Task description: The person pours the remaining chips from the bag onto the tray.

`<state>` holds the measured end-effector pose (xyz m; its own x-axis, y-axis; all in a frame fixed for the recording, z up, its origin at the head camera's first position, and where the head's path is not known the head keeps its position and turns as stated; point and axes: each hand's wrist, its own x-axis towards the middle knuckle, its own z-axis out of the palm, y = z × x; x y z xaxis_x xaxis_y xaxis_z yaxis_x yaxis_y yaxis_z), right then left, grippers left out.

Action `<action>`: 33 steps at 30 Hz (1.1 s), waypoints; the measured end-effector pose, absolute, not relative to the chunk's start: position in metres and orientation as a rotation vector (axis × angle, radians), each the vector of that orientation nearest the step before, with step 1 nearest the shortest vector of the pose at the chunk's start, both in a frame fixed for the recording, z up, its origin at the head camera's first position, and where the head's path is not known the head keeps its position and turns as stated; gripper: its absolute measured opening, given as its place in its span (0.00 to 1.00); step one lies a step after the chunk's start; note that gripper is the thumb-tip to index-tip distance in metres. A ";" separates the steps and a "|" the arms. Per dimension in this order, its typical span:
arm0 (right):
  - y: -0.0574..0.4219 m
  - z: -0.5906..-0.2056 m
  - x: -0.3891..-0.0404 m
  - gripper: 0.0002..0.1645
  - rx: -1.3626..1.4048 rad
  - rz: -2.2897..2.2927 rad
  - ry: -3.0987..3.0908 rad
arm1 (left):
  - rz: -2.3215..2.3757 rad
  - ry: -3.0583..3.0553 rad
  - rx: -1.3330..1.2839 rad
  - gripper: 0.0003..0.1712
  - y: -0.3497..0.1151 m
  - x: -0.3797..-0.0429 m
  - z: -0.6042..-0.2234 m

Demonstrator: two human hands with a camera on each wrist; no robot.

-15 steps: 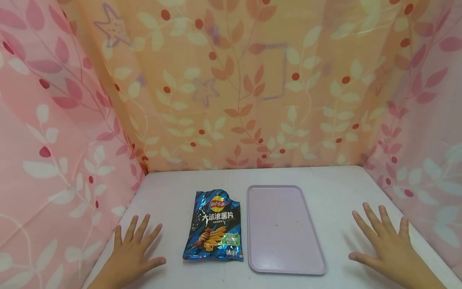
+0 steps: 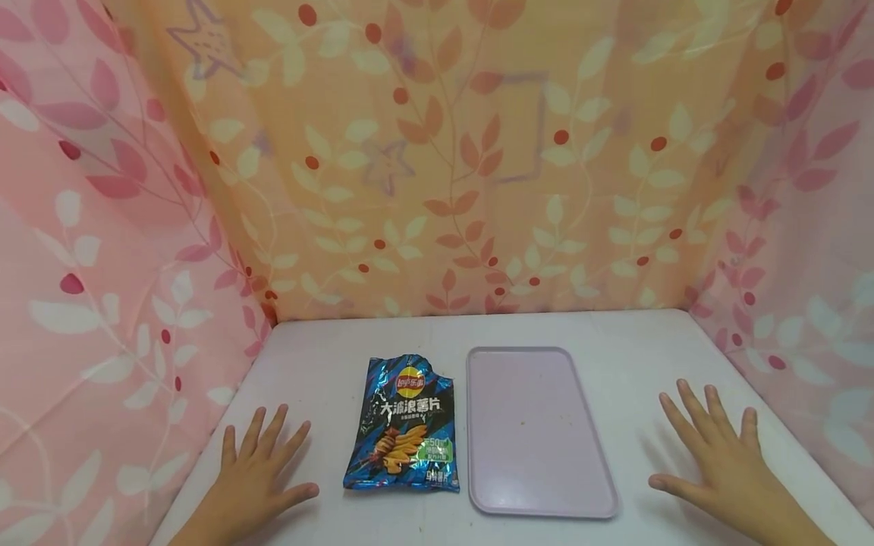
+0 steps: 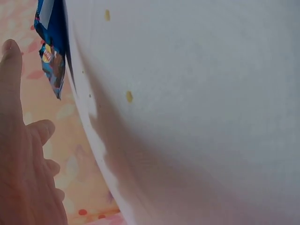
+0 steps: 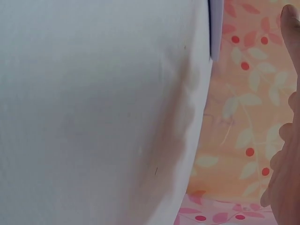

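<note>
A blue and black potato chip bag [image 2: 404,425] with a torn top edge lies on the white table, left of the middle. Close beside it on the right is a flat lilac tray [image 2: 532,485] with a few tiny crumbs on it. My left hand [image 2: 253,478], fingers spread, is to the left of the bag and does not touch it. To the right of the tray is my right hand [image 2: 724,462], also spread and holding nothing. The left wrist view catches part of the bag [image 3: 54,61]; the tray's edge [image 4: 216,28] shows in the right wrist view.
Small yellow crumbs [image 3: 129,96] dot the white table [image 3: 211,93] near my left hand. Patterned cloth [image 2: 437,189] hangs behind the table, and pink leaf-print cloth [image 2: 102,318] borders both sides.
My right hand has shifted slightly left, towards the tray. My left hand has moved slightly to the right. The bag and tray lie as before.
</note>
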<state>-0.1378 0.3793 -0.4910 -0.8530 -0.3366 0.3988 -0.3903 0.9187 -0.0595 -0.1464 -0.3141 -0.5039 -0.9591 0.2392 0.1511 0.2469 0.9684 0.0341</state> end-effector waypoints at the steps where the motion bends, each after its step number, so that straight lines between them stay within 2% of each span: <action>1: 0.378 -0.491 -0.138 0.76 0.534 0.212 -2.691 | -0.083 -2.980 -0.365 0.58 -0.313 -0.147 -0.505; 11: 0.363 -0.494 -0.140 0.75 0.589 0.411 -2.691 | -0.330 -3.036 -0.353 0.57 -0.300 -0.153 -0.508; 33: 0.334 -0.502 -0.147 0.73 0.692 0.897 -2.661 | -0.531 -3.016 -0.393 0.58 -0.272 -0.158 -0.504</action>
<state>-0.1466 0.3344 -0.5020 -0.8564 -0.3570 0.3730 -0.5100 0.6978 -0.5030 -0.1578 -0.2721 -0.5045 -0.9662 0.2390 0.0967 0.2577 0.9086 0.3287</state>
